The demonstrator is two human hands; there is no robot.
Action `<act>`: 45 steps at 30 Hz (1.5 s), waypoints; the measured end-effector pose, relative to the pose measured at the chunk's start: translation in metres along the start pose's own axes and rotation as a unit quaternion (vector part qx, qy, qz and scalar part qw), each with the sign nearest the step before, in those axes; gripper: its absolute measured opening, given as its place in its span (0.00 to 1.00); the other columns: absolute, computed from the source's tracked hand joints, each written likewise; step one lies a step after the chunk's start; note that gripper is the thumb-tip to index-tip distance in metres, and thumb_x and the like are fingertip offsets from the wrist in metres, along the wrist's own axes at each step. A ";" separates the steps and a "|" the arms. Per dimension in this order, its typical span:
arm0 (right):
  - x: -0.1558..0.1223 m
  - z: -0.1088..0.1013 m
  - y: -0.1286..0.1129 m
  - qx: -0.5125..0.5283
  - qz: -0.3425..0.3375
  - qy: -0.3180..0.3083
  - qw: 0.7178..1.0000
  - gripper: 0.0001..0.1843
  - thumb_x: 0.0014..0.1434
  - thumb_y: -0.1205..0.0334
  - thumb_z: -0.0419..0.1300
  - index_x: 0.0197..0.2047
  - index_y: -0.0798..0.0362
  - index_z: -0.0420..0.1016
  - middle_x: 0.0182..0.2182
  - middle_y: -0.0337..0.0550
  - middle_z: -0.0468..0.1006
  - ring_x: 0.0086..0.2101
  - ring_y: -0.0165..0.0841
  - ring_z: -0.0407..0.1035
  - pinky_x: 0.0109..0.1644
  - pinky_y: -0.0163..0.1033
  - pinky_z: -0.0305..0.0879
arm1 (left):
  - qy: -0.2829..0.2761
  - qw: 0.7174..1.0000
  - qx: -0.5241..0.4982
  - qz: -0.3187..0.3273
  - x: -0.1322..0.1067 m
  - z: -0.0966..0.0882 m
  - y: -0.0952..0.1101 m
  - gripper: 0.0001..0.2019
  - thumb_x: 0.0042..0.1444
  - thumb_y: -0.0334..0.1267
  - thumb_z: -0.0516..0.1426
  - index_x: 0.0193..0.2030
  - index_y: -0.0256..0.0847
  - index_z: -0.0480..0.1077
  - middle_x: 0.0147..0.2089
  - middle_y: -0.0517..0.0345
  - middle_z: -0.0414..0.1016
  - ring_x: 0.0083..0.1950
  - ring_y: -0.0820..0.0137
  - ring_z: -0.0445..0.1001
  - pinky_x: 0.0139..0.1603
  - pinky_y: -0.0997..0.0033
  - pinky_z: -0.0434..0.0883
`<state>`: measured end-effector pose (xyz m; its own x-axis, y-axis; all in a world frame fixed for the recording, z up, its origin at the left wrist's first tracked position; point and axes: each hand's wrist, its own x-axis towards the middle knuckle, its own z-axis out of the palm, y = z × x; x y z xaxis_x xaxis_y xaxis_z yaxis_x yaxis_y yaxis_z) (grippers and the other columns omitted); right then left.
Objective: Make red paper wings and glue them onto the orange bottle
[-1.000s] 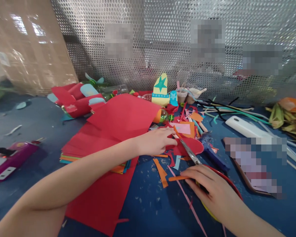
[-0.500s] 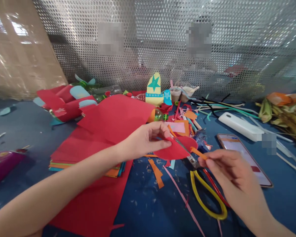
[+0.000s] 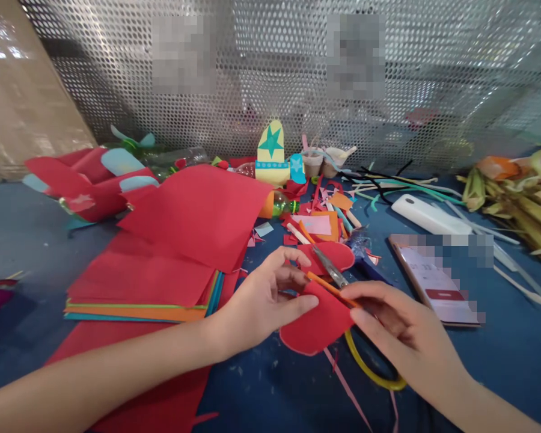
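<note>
My left hand (image 3: 275, 297) pinches a red paper piece with a rounded end (image 3: 313, 325), thumb in front and fingers behind. Along its upper straight edge lies a narrow orange paper strip (image 3: 327, 285). My right hand (image 3: 394, 319) is closed on the right end of that strip, with the thumb at the red piece's corner. Under and behind the hands, scissors (image 3: 329, 267) rest on the table, their yellow handle loop (image 3: 369, 364) partly covered by my right hand. A second red rounded paper piece (image 3: 338, 255) lies just beyond, beneath the blade.
Left is a stack of coloured paper (image 3: 139, 294) under red sheets. A red paper-covered model (image 3: 90, 186) stands behind it. Paper scraps (image 3: 313, 225) lie mid-table. A phone (image 3: 442, 288), white glue gun-like tool (image 3: 433, 216) and dry husks (image 3: 505, 192) are right. A perforated metal screen (image 3: 270, 72) stands behind.
The red piece in my left hand has come nearer and tilted, leaving another red piece on the table. My right hand has brought the orange strip against its edge. The view has shifted slightly.
</note>
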<state>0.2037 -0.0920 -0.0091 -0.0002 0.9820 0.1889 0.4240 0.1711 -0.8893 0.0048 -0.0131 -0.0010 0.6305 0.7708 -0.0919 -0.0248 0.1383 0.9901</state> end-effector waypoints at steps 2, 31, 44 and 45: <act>-0.002 0.001 0.002 -0.020 -0.016 -0.012 1.000 0.10 0.58 0.59 0.61 0.44 0.40 0.72 0.39 0.34 0.79 0.39 0.28 0.75 0.42 0.27 0.72 | 0.011 1.000 0.011 0.006 -0.001 0.002 0.001 0.18 0.52 0.32 0.60 0.48 0.44 0.60 0.33 0.64 0.68 0.36 0.74 0.70 0.36 0.76 0.67; -0.006 0.006 0.004 -0.054 -0.048 0.046 0.996 0.05 0.60 0.63 0.58 0.39 0.44 0.67 0.35 0.34 0.78 0.36 0.27 0.76 0.41 0.27 0.72 | 0.058 0.995 -0.083 -0.018 -0.004 0.008 -0.004 0.02 0.48 0.30 0.63 0.30 0.38 0.76 0.29 0.64 0.75 0.31 0.80 0.72 0.36 0.83 0.70; -0.004 0.002 -0.001 -0.058 -0.081 0.039 0.994 0.03 0.60 0.66 0.57 0.38 0.47 0.68 0.34 0.40 0.79 0.36 0.32 0.78 0.38 0.30 0.75 | 0.051 0.996 0.046 0.057 -0.010 0.009 -0.005 0.03 0.51 0.34 0.60 0.33 0.38 0.70 0.28 0.61 0.70 0.25 0.76 0.67 0.25 0.78 0.68; -0.004 0.002 -0.001 -0.054 -0.077 0.037 0.995 0.03 0.60 0.66 0.57 0.37 0.48 0.68 0.34 0.41 0.79 0.36 0.32 0.78 0.38 0.31 0.75 | 0.051 0.996 0.048 0.061 -0.010 0.009 -0.005 0.03 0.51 0.34 0.60 0.32 0.38 0.70 0.28 0.61 0.70 0.26 0.76 0.68 0.26 0.77 0.69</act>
<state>0.2018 -0.0964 -0.0100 -0.0069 0.9354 0.3536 0.5189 0.3056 -0.7983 0.0054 -0.0270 -0.0042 0.5449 0.8381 0.0241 -0.0193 -0.0161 0.9997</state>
